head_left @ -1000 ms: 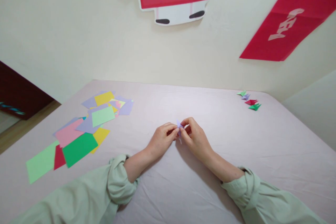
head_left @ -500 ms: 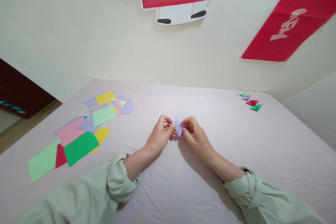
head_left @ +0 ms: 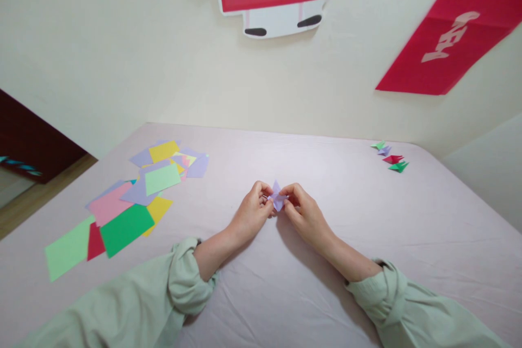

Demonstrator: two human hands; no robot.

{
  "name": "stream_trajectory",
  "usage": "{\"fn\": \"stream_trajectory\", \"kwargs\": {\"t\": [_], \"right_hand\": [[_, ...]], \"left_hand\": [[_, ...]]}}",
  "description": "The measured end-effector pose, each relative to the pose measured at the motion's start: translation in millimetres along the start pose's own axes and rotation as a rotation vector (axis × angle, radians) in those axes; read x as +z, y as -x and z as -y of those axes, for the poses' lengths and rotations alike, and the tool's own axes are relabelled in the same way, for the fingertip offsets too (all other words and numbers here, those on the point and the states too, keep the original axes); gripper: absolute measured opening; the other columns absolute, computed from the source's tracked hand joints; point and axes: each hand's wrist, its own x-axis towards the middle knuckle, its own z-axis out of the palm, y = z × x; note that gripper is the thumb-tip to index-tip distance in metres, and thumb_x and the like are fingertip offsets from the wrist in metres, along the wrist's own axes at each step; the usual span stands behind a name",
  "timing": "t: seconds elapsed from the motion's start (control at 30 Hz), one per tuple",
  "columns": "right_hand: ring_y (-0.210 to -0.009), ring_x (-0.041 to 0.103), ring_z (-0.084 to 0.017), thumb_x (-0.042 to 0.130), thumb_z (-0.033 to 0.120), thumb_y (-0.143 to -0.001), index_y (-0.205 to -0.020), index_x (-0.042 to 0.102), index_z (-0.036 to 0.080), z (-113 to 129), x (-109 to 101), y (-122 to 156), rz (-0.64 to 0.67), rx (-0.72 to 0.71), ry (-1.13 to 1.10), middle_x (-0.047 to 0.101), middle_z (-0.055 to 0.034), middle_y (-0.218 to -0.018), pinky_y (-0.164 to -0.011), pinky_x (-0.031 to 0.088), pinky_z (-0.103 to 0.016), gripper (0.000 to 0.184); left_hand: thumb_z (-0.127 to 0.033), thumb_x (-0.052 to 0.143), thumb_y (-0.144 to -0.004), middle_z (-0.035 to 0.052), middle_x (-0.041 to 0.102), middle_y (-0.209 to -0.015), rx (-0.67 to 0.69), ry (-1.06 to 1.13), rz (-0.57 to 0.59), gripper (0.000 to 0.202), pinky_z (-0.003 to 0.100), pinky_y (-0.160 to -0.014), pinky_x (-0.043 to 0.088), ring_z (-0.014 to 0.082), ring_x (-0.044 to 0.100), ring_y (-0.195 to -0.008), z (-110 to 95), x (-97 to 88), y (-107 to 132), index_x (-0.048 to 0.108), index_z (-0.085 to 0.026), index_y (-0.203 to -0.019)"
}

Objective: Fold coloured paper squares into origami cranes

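Between my two hands is a small folded piece of purple origami paper [head_left: 278,199], with a pointed tip toward the wall and another toward me. My left hand [head_left: 255,211] pinches its left side between thumb and fingers. On the right side, the thumb and index finger of my right hand [head_left: 304,209] close on the paper too. Fingertips cover both side edges, so the exact folds there are hidden. The paper is held just above the pale cloth on the table.
Loose coloured paper sheets [head_left: 126,228] lie overlapping on the left of the table [head_left: 253,293]. At the far right stand several small folded paper cranes, among them a red crane [head_left: 393,159] and a green crane [head_left: 398,167]. A wall [head_left: 261,81] rises behind the table.
My left thumb and fingers have shifted slightly to the right along the purple paper, which now looks more spread at its sides. My right hand has hardly moved.
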Motion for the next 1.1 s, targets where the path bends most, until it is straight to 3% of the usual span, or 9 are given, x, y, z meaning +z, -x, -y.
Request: {"fn": "stream_trajectory", "kwargs": {"t": [0.2, 0.57, 1.1], "right_hand": [[-0.068, 0.056, -0.014, 0.044, 0.013, -0.081, -0.102, 0.053, 0.021, -5, -1, 1, 0.037, 0.068, -0.071, 0.060, 0.0006, -0.082, -0.062, 0.043, -0.027, 0.024], [-0.075, 0.059, -0.014, 0.049, 0.019, -0.084, -0.100, 0.055, 0.019, -5, -2, -1, 0.030, 0.070, -0.127, 0.062, -0.0006, -0.089, -0.069, 0.045, -0.028, 0.017], [-0.073, 0.059, -0.015, 0.050, 0.019, -0.083, -0.101, 0.054, 0.020, -8, -3, -1, 0.035, 0.058, -0.120, 0.063, -0.0019, -0.089, -0.064, 0.046, -0.029, 0.019]], "left_hand": [[-0.013, 0.051, -0.076, -0.0028, 0.061, -0.077, -0.032, 0.030, -0.027, 0.016, 0.021, -0.058, 0.048, 0.0090, 0.063, -0.061, -5, -1.3, -1, 0.050, -0.018, -0.091], [-0.011, 0.048, -0.076, -0.0003, 0.064, -0.084, -0.019, 0.052, -0.057, 0.020, 0.022, -0.063, 0.050, 0.0089, 0.063, -0.065, -8, -2.1, -1, 0.055, -0.017, -0.093], [-0.011, 0.051, -0.074, 0.0006, 0.066, -0.082, -0.044, 0.100, -0.074, 0.021, 0.023, -0.066, 0.051, 0.0103, 0.063, -0.067, -11, -2.3, -2, 0.058, -0.016, -0.093]]}}
